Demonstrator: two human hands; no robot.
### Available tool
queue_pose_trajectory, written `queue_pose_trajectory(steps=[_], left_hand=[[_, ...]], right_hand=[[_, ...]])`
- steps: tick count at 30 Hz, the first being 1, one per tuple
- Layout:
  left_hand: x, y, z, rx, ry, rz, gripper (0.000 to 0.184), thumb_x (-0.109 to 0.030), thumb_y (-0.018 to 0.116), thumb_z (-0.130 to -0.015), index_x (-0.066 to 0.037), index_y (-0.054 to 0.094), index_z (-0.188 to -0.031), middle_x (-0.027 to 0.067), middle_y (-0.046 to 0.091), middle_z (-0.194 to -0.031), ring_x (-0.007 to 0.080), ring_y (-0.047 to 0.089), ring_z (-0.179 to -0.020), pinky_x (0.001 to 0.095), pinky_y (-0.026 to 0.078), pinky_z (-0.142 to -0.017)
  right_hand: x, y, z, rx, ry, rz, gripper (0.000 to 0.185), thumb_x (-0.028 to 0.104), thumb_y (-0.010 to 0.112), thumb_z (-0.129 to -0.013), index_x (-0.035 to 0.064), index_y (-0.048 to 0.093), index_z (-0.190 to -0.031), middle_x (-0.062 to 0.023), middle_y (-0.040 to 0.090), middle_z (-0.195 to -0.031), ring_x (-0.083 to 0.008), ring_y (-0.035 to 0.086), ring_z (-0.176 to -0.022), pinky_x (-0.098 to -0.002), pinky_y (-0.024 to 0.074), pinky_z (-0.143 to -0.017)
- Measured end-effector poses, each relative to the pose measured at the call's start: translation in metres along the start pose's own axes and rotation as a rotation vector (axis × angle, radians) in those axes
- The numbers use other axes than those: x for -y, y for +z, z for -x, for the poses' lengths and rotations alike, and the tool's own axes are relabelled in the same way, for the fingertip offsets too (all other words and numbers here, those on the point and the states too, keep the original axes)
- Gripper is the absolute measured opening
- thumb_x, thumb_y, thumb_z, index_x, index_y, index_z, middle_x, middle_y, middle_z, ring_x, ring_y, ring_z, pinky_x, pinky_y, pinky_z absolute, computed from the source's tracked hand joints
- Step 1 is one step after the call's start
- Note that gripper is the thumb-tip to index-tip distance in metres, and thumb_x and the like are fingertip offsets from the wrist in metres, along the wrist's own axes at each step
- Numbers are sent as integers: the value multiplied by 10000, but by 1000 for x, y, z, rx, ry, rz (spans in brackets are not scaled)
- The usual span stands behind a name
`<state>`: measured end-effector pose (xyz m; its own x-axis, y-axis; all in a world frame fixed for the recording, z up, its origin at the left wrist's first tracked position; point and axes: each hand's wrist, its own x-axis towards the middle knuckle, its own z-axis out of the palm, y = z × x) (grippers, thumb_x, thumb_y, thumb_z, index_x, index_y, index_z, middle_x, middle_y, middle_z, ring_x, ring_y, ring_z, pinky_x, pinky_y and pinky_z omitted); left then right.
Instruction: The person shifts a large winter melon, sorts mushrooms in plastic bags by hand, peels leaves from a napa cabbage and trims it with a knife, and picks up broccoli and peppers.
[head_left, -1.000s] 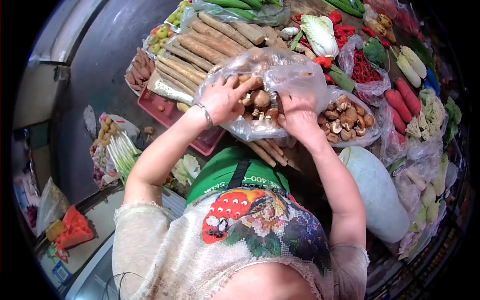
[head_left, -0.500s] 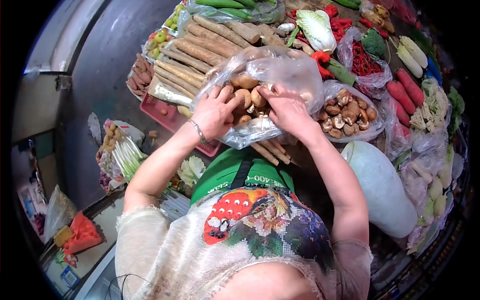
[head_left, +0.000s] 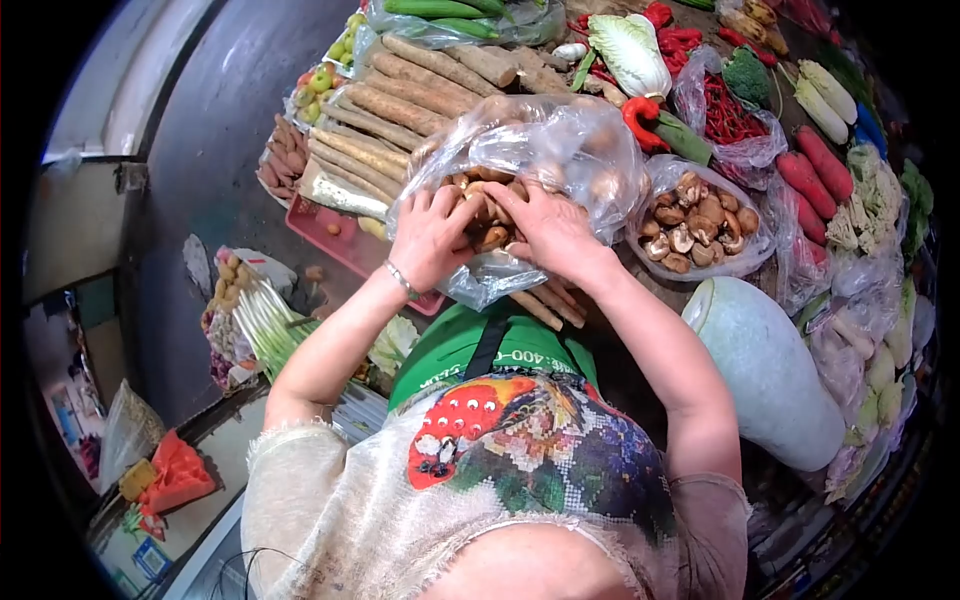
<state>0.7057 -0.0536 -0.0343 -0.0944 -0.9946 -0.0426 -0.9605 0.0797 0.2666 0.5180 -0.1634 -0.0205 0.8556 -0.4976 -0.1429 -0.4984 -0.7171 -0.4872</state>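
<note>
A clear plastic bag (head_left: 600,150) of brown mushrooms (head_left: 490,238) lies in front of me, its mouth facing my body. My left hand (head_left: 432,235), with a bracelet at the wrist, curls its fingers over the bag's left rim and around mushrooms there. From the right, my right hand (head_left: 550,230) reaches in, its index finger and thumb bent around mushrooms at the middle of the opening. Both sets of fingertips are partly hidden among the mushrooms and plastic. Beside the right forearm sits a second open bag of mushrooms (head_left: 700,220).
Long brown yams (head_left: 400,100) lie behind the bag on the left. A pale winter melon (head_left: 765,375) rests by my right elbow. Napa cabbage (head_left: 628,55), red peppers (head_left: 642,125) and red radishes (head_left: 815,175) fill the back and right. A pink tray (head_left: 335,240) stands left.
My right hand has moved left and closer to my left hand over the mushrooms. The mushrooms in the bag's opening have shifted, with more of them covered.
</note>
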Motion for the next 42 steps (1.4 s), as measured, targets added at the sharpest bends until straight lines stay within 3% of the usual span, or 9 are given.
queue_pose_trajectory(steps=[2, 6, 10, 18, 22, 25, 30, 34, 42], left_hand=[[0, 12, 8, -190, 31, 27, 785, -146, 798, -607, -159, 505, -1336, 134, 514, -1246, 341, 509, -1082, 457, 408, -917], [-14, 10, 12, -133, 4, -72, 858, -120, 785, -608, -190, 456, -1398, 113, 437, -1389, 356, 450, -1177, 465, 397, -973], [0, 16, 17, -152, 51, -165, 854, -84, 752, -639, -223, 439, -1422, 94, 422, -1413, 365, 431, -1205, 468, 380, -996], [9, 21, -5, -130, -76, 127, 878, -140, 824, -576, -162, 462, -1376, 124, 491, -1312, 320, 466, -1224, 477, 327, -964], [4, -11, -16, 7, -125, 162, 805, -108, 798, -583, -113, 512, -1336, 127, 544, -1241, 317, 543, -1128, 440, 387, -929], [14, -18, -22, -73, -1, 544, 692, -111, 755, -617, -77, 569, -1283, 152, 583, -1116, 352, 582, -1017, 398, 486, -885], [-1, -52, -43, -219, -23, 918, 707, 59, 753, -702, -52, 519, -1360, 68, 566, -1241, 158, 571, -1120, 287, 469, -973], [-34, -88, -69, -258, -43, 1182, 774, 49, 772, -696, -23, 463, -1402, 90, 542, -1330, 173, 557, -1178, 307, 447, -1021], [-172, -48, -134, -322, 152, 1301, 661, -55, 800, -707, -76, 544, -1316, 101, 487, -1266, 204, 540, -1156, 327, 454, -999]], right_hand=[[2, 3, -1, 46, 41, -54, 850, 205, 814, -702, 213, 381, -1433, -180, 514, -1234, -362, 632, -1013, -441, 532, -841], [17, 18, -13, -11, 76, 118, 963, 192, 827, -672, 268, 311, -1482, -228, 446, -1291, -395, 636, -984, -467, 544, -814], [15, 23, -19, 19, 98, 111, 971, 212, 837, -668, 194, 302, -1478, -240, 455, -1259, -390, 643, -954, -467, 540, -796], [13, 13, -16, -84, 92, -115, 634, 164, 755, -751, 89, 448, -1300, -208, 558, -1183, -370, 609, -1065, -452, 521, -867], [7, -3, -24, 101, 85, -230, 690, 239, 786, -690, 92, 481, -1291, -210, 636, -1059, -363, 636, -1023, -451, 517, -862], [-15, 1, -29, 57, -7, -397, 779, 253, 813, -650, 101, 468, -1332, -199, 633, -1103, -374, 622, -1039, -437, 511, -878], [-34, -35, -25, 18, -65, -939, 808, 171, 844, -595, 55, 481, -1307, -122, 662, -1108, -234, 641, -990, -340, 516, -889], [-44, -78, 1, 63, -5, -1371, 783, 88, 788, -677, 46, 431, -1373, -126, 616, -1179, -179, 619, -1024, -309, 532, -910], [-138, -161, 106, 118, 106, -1190, 815, 13, 726, -688, 53, 385, -1428, -83, 525, -1322, -186, 534, -1194, -311, 451, -1029]])
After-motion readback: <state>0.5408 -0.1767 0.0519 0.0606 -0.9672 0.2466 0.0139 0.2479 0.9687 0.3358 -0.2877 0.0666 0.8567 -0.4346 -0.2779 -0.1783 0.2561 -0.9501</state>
